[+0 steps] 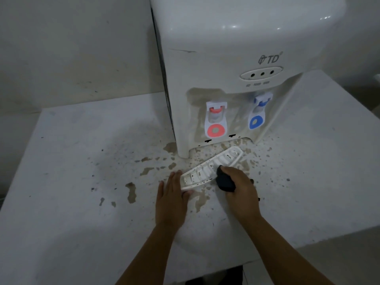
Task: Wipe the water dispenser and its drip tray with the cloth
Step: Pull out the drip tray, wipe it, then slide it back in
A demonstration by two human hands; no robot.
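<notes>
Drip tray [207, 171] lies loose on the desk [82, 161], between my hands. Left hand [171, 197] spread flat, bracing its near end; right hand [239, 189] balled round the dark cloth [225, 181], pressing the tray's rim. Risk: hard scrubbing could skid the unclamped tray across the wet stains.

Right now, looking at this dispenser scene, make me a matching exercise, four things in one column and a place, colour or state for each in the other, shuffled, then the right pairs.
Things
1. drip tray
2. cloth
3. hot tap
4. cold tap

Descriptions
A. blue, on the dispenser's right side in the picture
B. dark, gripped in the right hand
C. white, out of the dispenser, on the stained counter, steadied by the left hand
D. red, on the dispenser's left side in the picture

Pairs: 1-C, 2-B, 3-D, 4-A
</notes>
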